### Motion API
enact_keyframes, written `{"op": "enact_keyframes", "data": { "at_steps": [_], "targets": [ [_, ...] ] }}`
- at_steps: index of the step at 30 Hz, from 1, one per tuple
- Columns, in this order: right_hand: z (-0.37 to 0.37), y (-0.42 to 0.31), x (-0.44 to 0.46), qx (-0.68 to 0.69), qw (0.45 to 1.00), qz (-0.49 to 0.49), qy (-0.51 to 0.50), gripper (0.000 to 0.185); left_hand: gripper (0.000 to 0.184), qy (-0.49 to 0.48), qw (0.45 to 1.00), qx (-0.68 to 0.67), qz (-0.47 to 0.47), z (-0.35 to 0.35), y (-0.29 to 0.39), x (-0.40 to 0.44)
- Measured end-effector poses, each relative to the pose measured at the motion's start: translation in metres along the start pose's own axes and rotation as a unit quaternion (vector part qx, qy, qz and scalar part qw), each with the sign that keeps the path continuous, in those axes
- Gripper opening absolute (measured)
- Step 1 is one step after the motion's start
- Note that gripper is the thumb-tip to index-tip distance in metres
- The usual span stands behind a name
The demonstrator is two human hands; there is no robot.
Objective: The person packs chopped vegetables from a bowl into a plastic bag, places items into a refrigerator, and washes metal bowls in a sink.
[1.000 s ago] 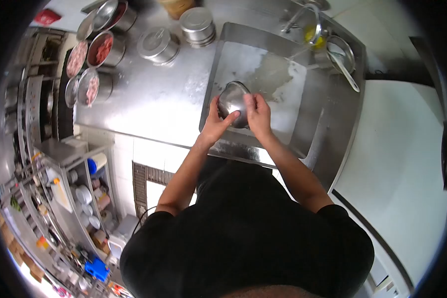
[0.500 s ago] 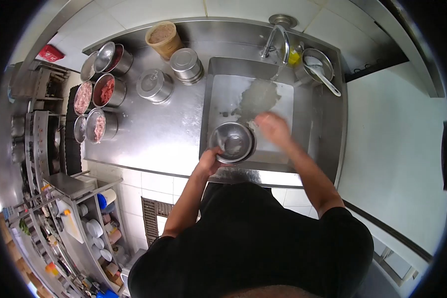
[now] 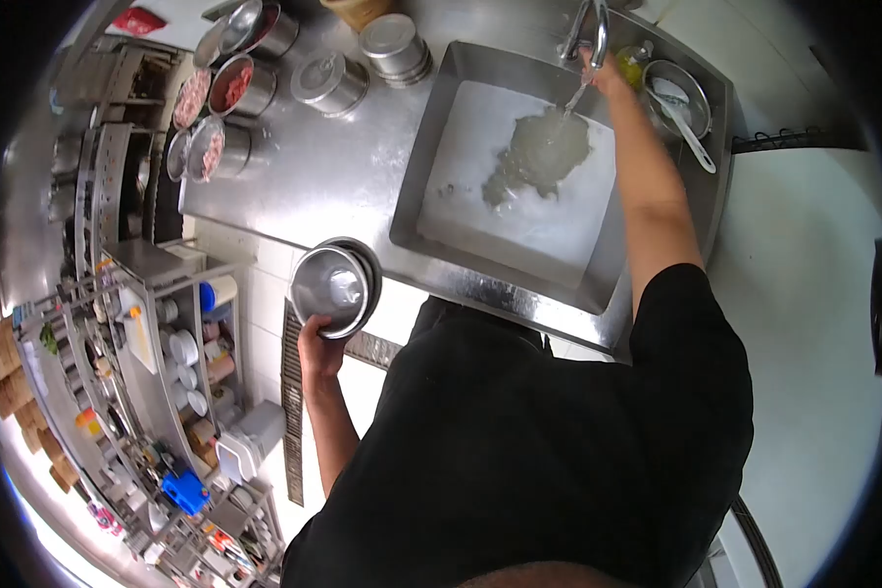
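My left hand [image 3: 319,351] grips the near rim of stacked metal bowls [image 3: 331,289], held out past the counter's front edge, left of the sink. At the back of the sink, my right hand [image 3: 601,71] is reached up to the faucet [image 3: 598,34] and partly hidden behind it; its fingers cannot be made out clearly. Water runs from the spout into the metal sink [image 3: 505,265], where a greyish wet patch [image 3: 544,152] spreads amid white foam.
Lidded metal containers [image 3: 329,82] stand left of the sink, with pots of raw meat [image 3: 233,86] farther left. A pot with a white-handled ladle [image 3: 691,137] sits at the back right. Shelves with dishes [image 3: 182,346] stand at the lower left.
The stacked bowls have moved left out of the sink in my left hand. My right hand has left the bowls and reached to the faucet. The view has shifted.
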State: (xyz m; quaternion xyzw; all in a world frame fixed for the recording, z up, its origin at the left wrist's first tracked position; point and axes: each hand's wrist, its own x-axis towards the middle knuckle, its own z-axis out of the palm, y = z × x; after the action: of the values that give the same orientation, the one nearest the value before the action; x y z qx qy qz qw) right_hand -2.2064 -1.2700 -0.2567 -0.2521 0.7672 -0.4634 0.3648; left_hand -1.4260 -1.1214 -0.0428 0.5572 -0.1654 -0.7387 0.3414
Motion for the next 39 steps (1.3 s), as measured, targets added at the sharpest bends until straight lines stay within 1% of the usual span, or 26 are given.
{"op": "enact_keyframes", "data": {
  "at_steps": [1, 2, 3, 6, 8, 9, 10, 11, 13, 14, 15, 17, 19, 22, 24, 25, 26, 27, 28, 29, 30, 31, 33, 35, 37, 39],
  "targets": [
    [-0.004, 0.004, 0.006, 0.017, 1.000, 0.000, -0.021, 0.037, 0.055, 0.009, 1.000, -0.016, 0.012, -0.002, -0.006, -0.016],
    [-0.016, -0.017, -0.001, 0.069, 0.996, 0.020, -0.053, 0.035, 0.063, 0.024, 0.999, -0.046, 0.002, -0.021, -0.016, -0.018],
    [-0.024, -0.038, -0.011, 0.123, 0.988, 0.039, -0.083, 0.034, 0.064, 0.039, 0.997, -0.059, 0.004, -0.029, -0.024, -0.027],
    [-0.018, -0.081, -0.077, 0.206, 0.978, 0.034, -0.009, 0.027, 0.064, 0.084, 0.992, -0.091, 0.019, -0.035, -0.038, -0.053],
    [-0.003, -0.060, -0.102, 0.297, 0.953, -0.004, 0.064, 0.024, 0.062, 0.100, 0.990, -0.095, 0.023, -0.043, -0.049, -0.063],
    [0.003, -0.013, -0.094, 0.407, 0.909, -0.053, 0.071, 0.024, 0.061, 0.109, 0.988, -0.102, 0.033, -0.048, -0.055, -0.067],
    [0.023, 0.015, -0.108, 0.452, 0.886, -0.034, 0.094, 0.024, 0.057, 0.110, 0.987, -0.109, 0.043, -0.053, -0.060, -0.069],
    [0.048, 0.040, -0.131, 0.283, 0.944, -0.058, 0.156, 0.027, 0.061, 0.096, 0.984, -0.145, 0.033, -0.072, -0.069, -0.064],
    [0.097, 0.123, -0.174, 0.213, 0.957, 0.154, 0.120, 0.030, 0.061, 0.122, 0.978, -0.165, 0.048, -0.062, -0.070, -0.075],
    [0.124, 0.160, -0.199, 0.161, 0.964, 0.189, 0.097, 0.027, 0.055, 0.130, 0.977, -0.157, 0.069, -0.060, -0.072, -0.081],
    [0.141, 0.228, -0.196, 0.053, 0.973, 0.225, 0.031, 0.024, 0.052, 0.118, 0.977, -0.162, 0.070, -0.069, -0.076, -0.083],
    [0.171, 0.232, -0.253, -0.005, 0.983, 0.185, -0.001, 0.020, 0.049, 0.132, 0.971, -0.180, 0.086, -0.089, -0.090, -0.085],
    [0.191, 0.201, -0.300, -0.200, 0.965, 0.170, 0.011, 0.030, 0.051, 0.116, 0.965, -0.224, 0.074, -0.117, -0.107, -0.089],
    [0.195, 0.172, -0.339, -0.388, 0.919, 0.038, 0.060, 0.032, 0.057, 0.090, 0.956, -0.268, 0.081, -0.151, -0.130, -0.103],
    [0.194, 0.157, -0.337, -0.433, 0.901, 0.006, -0.022, 0.034, 0.055, 0.086, 0.948, -0.286, 0.106, -0.170, -0.146, -0.115],
    [0.191, 0.158, -0.336, -0.452, 0.890, 0.002, -0.060, 0.035, 0.054, 0.093, 0.948, -0.285, 0.111, -0.180, -0.157, -0.119],
    [0.190, 0.175, -0.326, -0.400, 0.908, -0.074, -0.104, 0.041, 0.052, 0.156, 0.937, -0.290, 0.117, -0.181, -0.164, -0.123],
    [0.201, 0.204, -0.299, -0.433, 0.894, 0.001, -0.114, 0.045, 0.055, 0.165, 0.936, -0.298, 0.088, -0.208, -0.187, -0.117],
    [0.208, 0.235, -0.281, -0.462, 0.883, -0.020, -0.082, 0.046, 0.060, 0.202, 0.919, -0.333, 0.059, -0.216, -0.197, -0.120],
    [0.203, 0.212, -0.292, -0.478, 0.875, -0.024, -0.072, 0.044, 0.064, 0.178, 0.924, -0.337, 0.026, -0.251, -0.222, -0.111],
    [0.194, 0.168, -0.309, -0.485, 0.868, 0.006, -0.106, 0.041, 0.061, 0.213, 0.916, -0.340, -0.003, -0.258, -0.228, -0.116],
    [0.188, 0.171, -0.306, -0.463, 0.883, -0.041, -0.065, 0.030, 0.061, 0.238, 0.911, -0.335, -0.021, -0.267, -0.235, -0.121],
    [0.173, 0.148, -0.305, -0.392, 0.913, -0.108, 0.027, 0.027, 0.059, 0.274, 0.907, -0.316, -0.048, -0.282, -0.247, -0.128],
    [0.150, 0.149, -0.259, -0.297, 0.954, 0.013, 0.044, 0.025, 0.058, 0.296, 0.905, -0.300, -0.064, -0.286, -0.251, -0.133],
    [0.119, 0.162, -0.214, -0.210, 0.975, 0.020, 0.067, 0.024, 0.056, 0.304, 0.907, -0.281, -0.075, -0.284, -0.251, -0.132],
    [0.103, 0.125, -0.219, -0.142, 0.984, 0.093, 0.053, 0.026, 0.055, 0.305, 0.912, -0.261, -0.080, -0.274, -0.247, -0.123]
  ]
}}
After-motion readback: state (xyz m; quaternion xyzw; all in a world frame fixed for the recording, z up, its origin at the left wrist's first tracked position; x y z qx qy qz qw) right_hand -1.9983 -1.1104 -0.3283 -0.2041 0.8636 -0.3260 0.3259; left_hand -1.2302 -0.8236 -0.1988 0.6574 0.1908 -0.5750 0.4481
